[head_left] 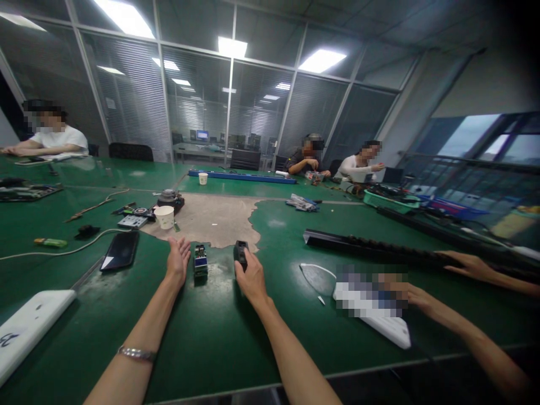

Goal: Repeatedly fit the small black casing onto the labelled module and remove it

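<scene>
My left hand (179,260) rests on edge on the green table (236,349), its fingers stretched forward and nothing in it. Just right of it stands a small boxy electronic module (201,263) with a green circuit board and a dark face; the hand is close to it but apart. My right hand (252,275) is closed around a small black plastic casing (241,254), held upright at the table top. The inside of that casing is too small to make out. Between the two hands lies the module, nearer the left one.
A paper cup (164,217) stands beyond my left hand, beside dismantled electronic parts (134,221). A dark phone (120,251) and a white power bank-like slab (34,326) lie left. At right, a co-worker's hands (472,266) reach over a long black rail (371,246).
</scene>
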`<state>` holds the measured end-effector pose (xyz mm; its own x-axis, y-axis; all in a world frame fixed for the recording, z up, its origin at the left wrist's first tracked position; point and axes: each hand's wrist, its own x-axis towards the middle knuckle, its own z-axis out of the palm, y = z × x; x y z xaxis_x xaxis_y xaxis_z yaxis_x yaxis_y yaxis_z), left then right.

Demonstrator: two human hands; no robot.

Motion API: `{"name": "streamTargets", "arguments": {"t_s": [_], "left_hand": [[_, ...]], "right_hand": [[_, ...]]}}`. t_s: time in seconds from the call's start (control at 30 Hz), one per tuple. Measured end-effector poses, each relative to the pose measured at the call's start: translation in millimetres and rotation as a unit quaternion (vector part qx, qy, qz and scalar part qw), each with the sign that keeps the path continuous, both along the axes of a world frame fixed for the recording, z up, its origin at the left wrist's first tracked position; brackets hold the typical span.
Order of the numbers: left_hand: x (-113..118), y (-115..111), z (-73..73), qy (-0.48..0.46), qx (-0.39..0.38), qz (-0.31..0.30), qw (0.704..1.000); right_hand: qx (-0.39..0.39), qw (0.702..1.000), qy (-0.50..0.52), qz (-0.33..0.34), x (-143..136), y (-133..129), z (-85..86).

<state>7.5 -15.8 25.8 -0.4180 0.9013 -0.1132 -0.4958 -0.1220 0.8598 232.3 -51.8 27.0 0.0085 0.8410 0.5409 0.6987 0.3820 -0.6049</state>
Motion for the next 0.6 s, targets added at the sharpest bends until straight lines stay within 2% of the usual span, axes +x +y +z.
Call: {"name": "streamTargets", "arguments": {"t_s": [0.17, 0.27, 0.43, 0.6], "left_hand": [[0.0, -1.7, 0.4, -0.003, 0.000, 0.005, 1.000], [0.0, -3.7, 0.4, 0.001, 0.007, 0.005, 1.000], [-0.7, -3.7, 1.2, 0.006, -0.002, -0.006, 1.000], [-2.6, -2.5, 2.6, 0.007, -0.010, -0.006, 1.000]], "right_hand": [[0.009, 0.998, 0.041, 0.043, -31.0, -6.3, 33.6], [0.017, 0.996, 0.034, 0.078, -58.6, -10.0, 44.9], [0.023, 0.996, 0.001, 0.091, -93.9, -10.0, 43.4], [-0.021, 0.995, -0.047, 0.082, -110.8, -10.7, 41.3]]}}
